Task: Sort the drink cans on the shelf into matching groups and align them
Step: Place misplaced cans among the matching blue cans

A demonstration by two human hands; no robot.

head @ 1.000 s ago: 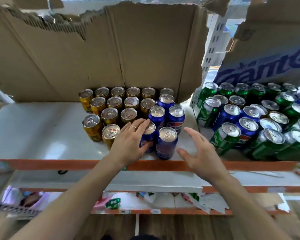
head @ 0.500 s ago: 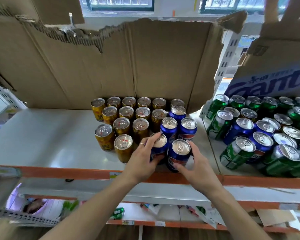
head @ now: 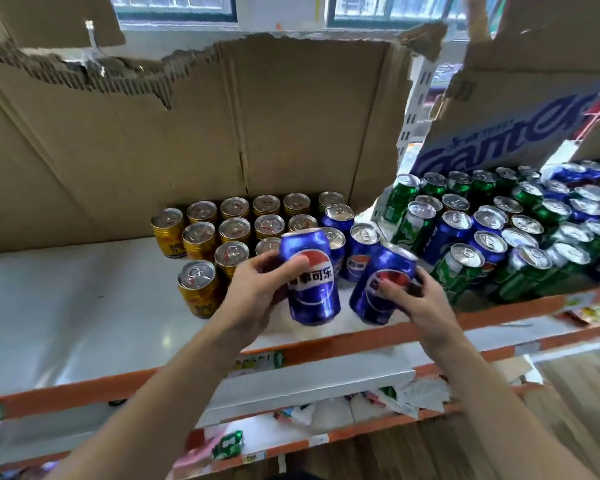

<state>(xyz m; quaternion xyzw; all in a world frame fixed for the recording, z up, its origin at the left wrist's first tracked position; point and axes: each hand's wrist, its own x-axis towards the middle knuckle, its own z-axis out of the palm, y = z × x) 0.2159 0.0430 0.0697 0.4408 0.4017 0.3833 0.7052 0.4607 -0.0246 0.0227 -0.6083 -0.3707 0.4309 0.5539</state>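
- Torn cardboard [head: 222, 133] backs the white shelf [head: 84, 306], and the orange front lip [head: 326, 344] runs right under both hands. From where I stand, anything dropped here would likely go over that edge.
- The left hand [head: 257, 292] has its fingers [head: 293, 263] wrapped round one blue can [head: 312, 282], held clear of the shelf in front of the gold cans [head: 201, 237]. It is a smooth wall in a one-handed grip, so a quick turn could let it slide out.
- The right hand [head: 420, 303] grips a second blue can [head: 381, 285], which leans to the right, low by the front lip. I cannot tell whether its base touches the shelf. Set down at that tilt, it may topple or roll off.
- The two held cans sit just beside each other, so swinging either across could knock the other loose.
- The front gold can [head: 198, 289] stands just beside the left wrist, and a brush from the wrist could tip it.
- On the right, the mixed green and blue cans [head: 461, 268] are crowded and several lean. Pushing a can in there carelessly could set off a row of falls.
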